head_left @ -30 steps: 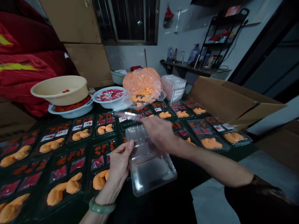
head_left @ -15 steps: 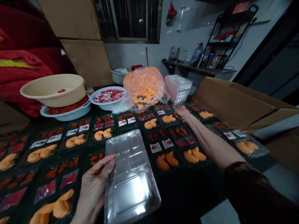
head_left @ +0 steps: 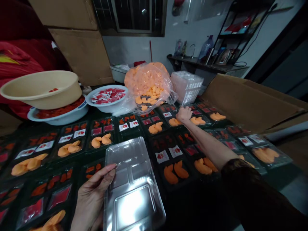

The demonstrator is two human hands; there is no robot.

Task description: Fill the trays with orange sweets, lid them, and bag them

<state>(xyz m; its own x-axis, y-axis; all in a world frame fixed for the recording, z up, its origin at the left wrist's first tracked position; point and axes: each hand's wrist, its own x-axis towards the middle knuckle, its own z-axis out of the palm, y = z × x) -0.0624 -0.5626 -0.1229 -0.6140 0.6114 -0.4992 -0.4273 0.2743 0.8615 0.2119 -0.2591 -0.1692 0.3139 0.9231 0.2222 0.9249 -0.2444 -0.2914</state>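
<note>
My left hand (head_left: 95,194) pinches the left edge of a clear plastic lid (head_left: 134,192) with moulded compartments, thumb on top; whether several are stacked cannot be told. My right hand (head_left: 184,114) reaches to the far row of black compartment trays, its fingers curled down at the edge between two trays. What lies under those fingertips is hidden. Just left of it, a tray's orange pieces (head_left: 174,122) are partly covered by the hand. Nearer me, another tray holds two orange curved pieces (head_left: 176,172), white printed sachets (head_left: 168,154) and small dark-red pieces.
Behind the trays stand a bag of orange pieces (head_left: 146,80), a basin of red sachets (head_left: 109,96) and a cream basin (head_left: 43,93) on another basin. A white plastic basket (head_left: 187,86) is at the back right, beside an open cardboard box (head_left: 255,102).
My right hand has shifted slightly left along the far trays, uncovering orange pieces on its right. My left hand still holds the lid. The camera view has tilted down a little.
</note>
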